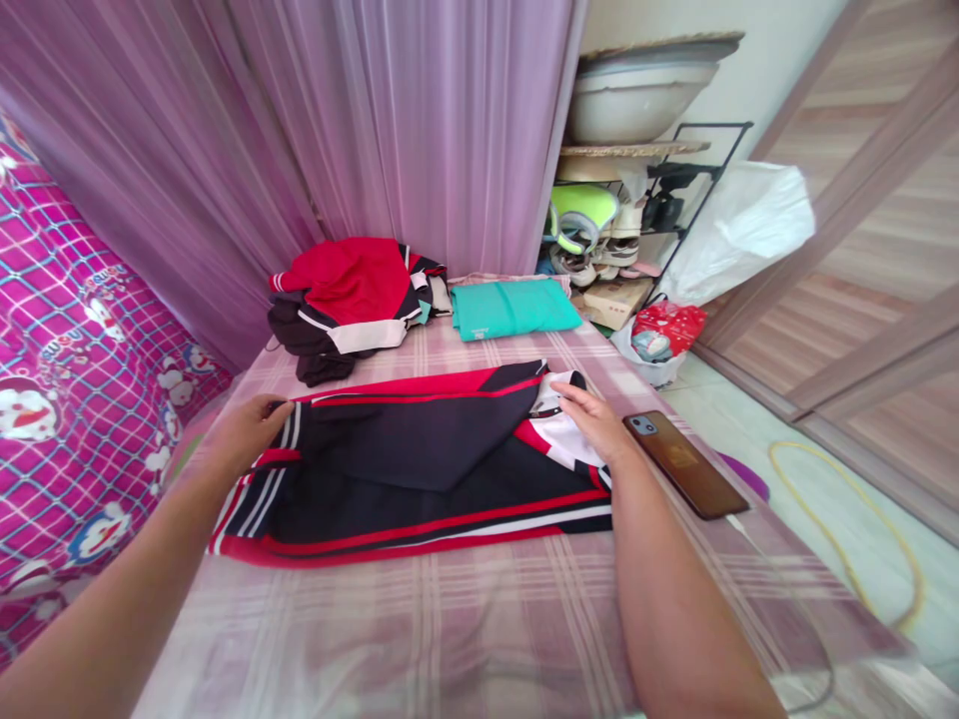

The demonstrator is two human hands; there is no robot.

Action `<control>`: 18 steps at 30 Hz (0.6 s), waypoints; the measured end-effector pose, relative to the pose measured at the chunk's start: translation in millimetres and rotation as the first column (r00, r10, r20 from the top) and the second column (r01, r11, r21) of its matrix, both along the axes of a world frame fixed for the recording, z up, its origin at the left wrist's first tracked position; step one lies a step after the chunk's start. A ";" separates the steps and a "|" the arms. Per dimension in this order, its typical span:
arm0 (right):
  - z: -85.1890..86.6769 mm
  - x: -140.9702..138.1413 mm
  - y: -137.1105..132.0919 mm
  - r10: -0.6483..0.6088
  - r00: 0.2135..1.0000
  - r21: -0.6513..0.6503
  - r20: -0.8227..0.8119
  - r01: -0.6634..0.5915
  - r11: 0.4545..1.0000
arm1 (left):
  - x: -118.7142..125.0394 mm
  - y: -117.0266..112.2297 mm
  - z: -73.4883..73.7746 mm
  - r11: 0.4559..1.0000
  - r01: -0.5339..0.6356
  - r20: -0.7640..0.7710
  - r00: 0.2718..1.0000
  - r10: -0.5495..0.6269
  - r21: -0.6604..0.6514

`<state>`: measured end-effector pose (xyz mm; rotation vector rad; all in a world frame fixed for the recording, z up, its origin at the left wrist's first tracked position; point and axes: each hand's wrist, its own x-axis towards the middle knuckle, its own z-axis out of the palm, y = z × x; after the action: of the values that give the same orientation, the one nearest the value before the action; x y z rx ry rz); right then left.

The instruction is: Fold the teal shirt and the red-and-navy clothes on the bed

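A navy, red and white jacket (390,449) lies across the plaid bed sheet (360,639), folded into a long strip with its sleeves along its length. My left hand (251,431) pinches the striped edge at the jacket's left end. At the other end, my right hand (591,417) grips the white collar area, thumb and fingers closed on the cloth. Part of the collar is hidden under that hand. Just right of my right wrist lies a brown-cased phone (683,464) with a white cable plugged in.
Behind the jacket are a heap of red and dark clothes (352,290) and a folded turquoise cloth (513,308). Purple curtains (420,130) hang at the back. A rack (704,190) with shoes and basins stands at back right; a yellow hose-like loop (846,509) lies on the floor.
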<state>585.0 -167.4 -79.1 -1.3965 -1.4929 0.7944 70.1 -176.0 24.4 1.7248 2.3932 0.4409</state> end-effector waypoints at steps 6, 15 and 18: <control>4.5 -14.9 0.9 -0.057 0.950 0.129 0.308 0.018 0.992 | -8.8 18.0 -20.0 1.000 -0.006 -0.069 0.998 0.006 -0.004; -7.9 -25.5 3.1 -0.070 0.874 0.136 0.480 0.005 0.991 | -18.0 16.3 -31.6 0.997 -0.065 -0.149 0.987 0.057 -0.046; -12.2 -20.7 5.4 -0.108 0.871 0.273 0.479 -0.031 0.961 | -22.5 12.5 -35.1 0.997 -0.073 -0.195 0.979 0.065 -0.035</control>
<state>564.3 -161.9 -91.3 -1.4716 -1.8699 0.1876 47.5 -163.6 -10.7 1.7444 2.5826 0.2378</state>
